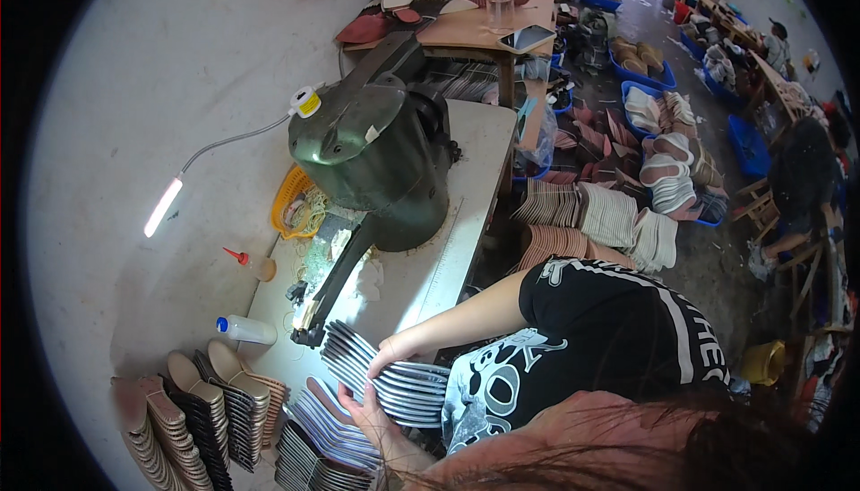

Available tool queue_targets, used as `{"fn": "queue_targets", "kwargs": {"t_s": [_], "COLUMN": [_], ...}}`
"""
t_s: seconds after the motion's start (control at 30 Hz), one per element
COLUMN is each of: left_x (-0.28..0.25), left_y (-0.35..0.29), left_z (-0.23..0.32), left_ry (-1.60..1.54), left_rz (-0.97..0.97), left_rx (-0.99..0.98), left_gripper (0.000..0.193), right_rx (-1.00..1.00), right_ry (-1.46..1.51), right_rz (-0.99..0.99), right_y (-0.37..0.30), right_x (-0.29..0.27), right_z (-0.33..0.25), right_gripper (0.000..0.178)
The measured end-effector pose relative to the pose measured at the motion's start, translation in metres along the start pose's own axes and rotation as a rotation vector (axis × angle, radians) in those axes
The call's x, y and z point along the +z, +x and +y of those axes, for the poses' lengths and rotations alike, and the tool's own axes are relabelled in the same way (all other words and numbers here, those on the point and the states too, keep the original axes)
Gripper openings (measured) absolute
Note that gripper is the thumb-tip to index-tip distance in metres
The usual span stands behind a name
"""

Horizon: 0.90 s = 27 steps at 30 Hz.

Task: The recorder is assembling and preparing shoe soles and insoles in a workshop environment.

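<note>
plainly, one left hand (367, 412); one right hand (394, 351); both hold one grey stack (408, 394)

One T-shirt (618, 321), black, short-sleeved, well apart from the grip (394, 348). White band (673, 325) runs farther from the grip, beside white lettering (707, 337). Front print (502, 382), grey-white, sits nearer the grip. Forearm (470, 316) is bare; grip, ungloved. Hair (743, 448): long, loose strands.

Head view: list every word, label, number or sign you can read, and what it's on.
Black T-shirt: large white lettering, not copied out here.
Yellow label on the white lamp fitting: too small to read.
Ruler-like marks on the tabletop: too faint.
Held stack of grey-edged pieces: no readable text.
</note>
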<state>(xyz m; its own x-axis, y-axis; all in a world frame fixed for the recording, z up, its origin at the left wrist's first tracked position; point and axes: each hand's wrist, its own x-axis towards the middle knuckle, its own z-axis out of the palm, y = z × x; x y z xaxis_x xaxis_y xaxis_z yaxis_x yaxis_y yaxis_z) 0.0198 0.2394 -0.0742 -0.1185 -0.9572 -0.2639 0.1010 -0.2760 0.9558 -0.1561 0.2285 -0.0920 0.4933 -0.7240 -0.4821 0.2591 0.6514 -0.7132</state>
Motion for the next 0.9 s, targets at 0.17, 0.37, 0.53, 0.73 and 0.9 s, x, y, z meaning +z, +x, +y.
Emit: {"fn": "queue_targets", "kwargs": {"t_s": [0.17,0.37,0.53,0.73,0.9], "left_x": [-0.013,-0.017,-0.018,-0.034,-0.028], "left_y": [-0.015,-0.038,-0.051,-0.028,-0.017], "left_z": [0.003,0.03,0.035,0.031,0.034], "left_ry": [-0.145,-0.2,-0.188,-0.014,0.057], "left_rz": [-0.049,-0.149,-0.013,-0.087,-0.15], "left_rx": [-0.055,-0.032,0.216,0.451,0.532], "left_gripper": [0.052,0.043,0.05,0.056,0.057], "right_rx": [0.047,-0.174,-0.611,-1.101,-1.055], "right_ry": [0.094,-0.243,-0.393,-0.871,-0.71], "right_rz": [-0.098,-0.138,-0.261,0.041,0.098], "right_y": [-0.008,-0.006,-0.023,-0.048,-0.035], "right_x": [0.008,0.02,0.042,0.037,0.009], "right_z": [0.009,0.013,-0.008,-0.028,0.005], "right_gripper": [0.038,0.075,0.077,0.093,0.09]}}
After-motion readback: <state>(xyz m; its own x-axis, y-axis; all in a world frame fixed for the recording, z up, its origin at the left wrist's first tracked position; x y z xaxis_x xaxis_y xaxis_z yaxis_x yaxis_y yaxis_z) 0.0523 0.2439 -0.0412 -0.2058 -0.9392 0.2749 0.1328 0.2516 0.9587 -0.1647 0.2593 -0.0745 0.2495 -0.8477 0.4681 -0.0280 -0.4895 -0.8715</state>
